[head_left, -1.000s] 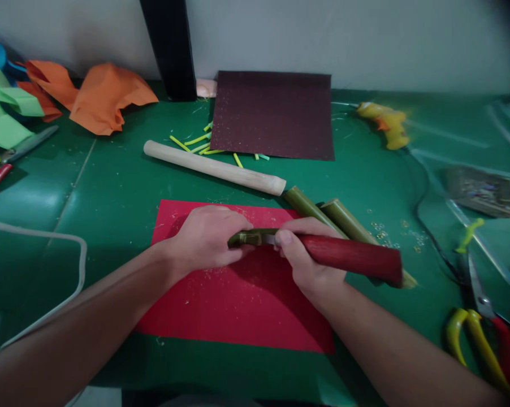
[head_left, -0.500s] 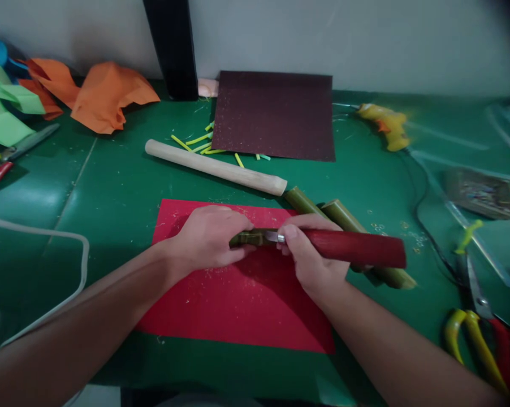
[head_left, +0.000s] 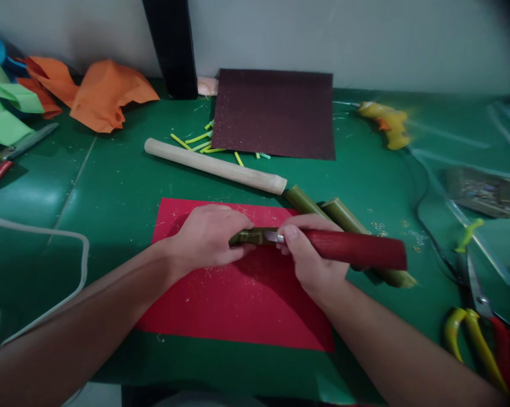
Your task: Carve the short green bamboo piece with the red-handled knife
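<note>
Close to the front edge of the table point(head_left: 119, 192), red paper point(head_left: 238, 305) lies flat with tiny bits on it. The left hand point(head_left: 212, 234) is over the paper, its fingers curled round a dark green stick point(head_left: 258, 237). The stick points to the right; I cannot tell if it touches the paper. The right hand point(head_left: 312, 254) is by the paper's right edge, wrapped around a knife point(head_left: 361, 249) with the thumb up near the blade. The knife's fat red handle sticks out to the right, and its blade is against the stick.

Two green tubes point(head_left: 302, 200) lie side by side near the paper's back right corner, partly hidden by the hand and knife. A pale tube point(head_left: 216, 165) lies behind the paper. By the table's back edge is a dark sheet point(head_left: 276, 113). A yellow glue gun point(head_left: 388, 127) lies to its right, and scissors point(head_left: 483, 304) are near the table's right edge.
</note>
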Demonstrator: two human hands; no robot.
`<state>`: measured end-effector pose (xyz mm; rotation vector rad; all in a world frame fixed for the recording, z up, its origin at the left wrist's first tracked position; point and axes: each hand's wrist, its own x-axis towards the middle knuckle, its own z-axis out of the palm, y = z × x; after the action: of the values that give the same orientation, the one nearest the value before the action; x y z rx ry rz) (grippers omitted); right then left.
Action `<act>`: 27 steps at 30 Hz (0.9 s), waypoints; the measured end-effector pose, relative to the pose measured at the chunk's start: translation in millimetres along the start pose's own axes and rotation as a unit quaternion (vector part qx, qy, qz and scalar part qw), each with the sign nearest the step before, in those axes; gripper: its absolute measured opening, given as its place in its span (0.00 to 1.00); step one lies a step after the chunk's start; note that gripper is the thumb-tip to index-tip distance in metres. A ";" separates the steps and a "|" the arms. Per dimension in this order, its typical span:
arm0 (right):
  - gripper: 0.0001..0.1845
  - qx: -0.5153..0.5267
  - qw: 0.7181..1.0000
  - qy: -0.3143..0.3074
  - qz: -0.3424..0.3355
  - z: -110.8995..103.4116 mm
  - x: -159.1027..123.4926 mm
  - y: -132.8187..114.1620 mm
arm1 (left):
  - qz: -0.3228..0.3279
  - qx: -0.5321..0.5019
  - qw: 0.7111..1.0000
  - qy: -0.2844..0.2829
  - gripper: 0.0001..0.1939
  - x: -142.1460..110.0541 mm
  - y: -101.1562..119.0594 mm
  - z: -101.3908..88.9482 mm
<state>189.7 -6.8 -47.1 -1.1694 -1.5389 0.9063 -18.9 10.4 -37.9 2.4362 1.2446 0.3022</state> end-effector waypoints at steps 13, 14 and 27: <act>0.10 0.003 1.000 -0.014 0.025 4.2 7.5 -10.9 | 0.005 0.050 0.999 0.007 0.10 -1.2 4.6 -0.2; 0.10 0.002 1.000 -0.014 0.026 4.6 7.3 -11.4 | 0.008 0.054 0.998 0.010 0.10 -1.6 5.1 0.3; 0.09 0.002 0.999 -0.005 0.038 8.6 6.6 -15.6 | 0.026 0.067 0.997 0.026 0.08 -1.6 7.2 0.7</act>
<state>177.1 -4.6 -33.1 -1.2298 -1.5086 0.9668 -14.3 5.0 -35.4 2.5936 1.2610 0.3076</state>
